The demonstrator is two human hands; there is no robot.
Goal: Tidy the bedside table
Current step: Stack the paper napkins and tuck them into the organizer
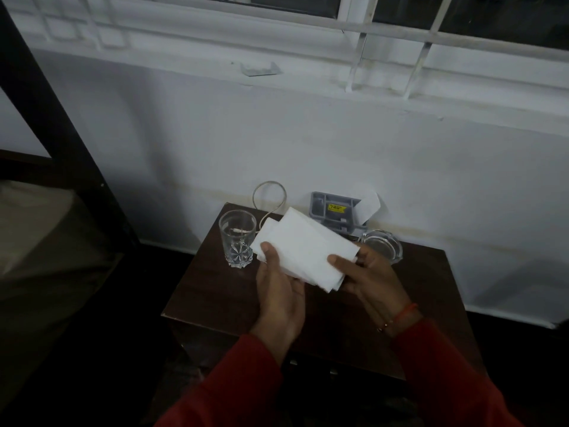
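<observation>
A: Where's the stack of white folded paper napkins [303, 248]?

B: Above the dark wooden bedside table [431, 272]. Your left hand [278, 291] and right hand [368, 272] each pinch a near corner; its long axis runs diagonally between them.

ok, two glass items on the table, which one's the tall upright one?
The drinking glass, near the table's back-left corner, left of the held white tissues. It stands tall with a cut base; the glass ashtray on the right is low and wide.

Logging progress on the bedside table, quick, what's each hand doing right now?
Left hand: closed on the folded white tissues, thumb on top.
Right hand: closed on the same tissues, at their right end.
</observation>
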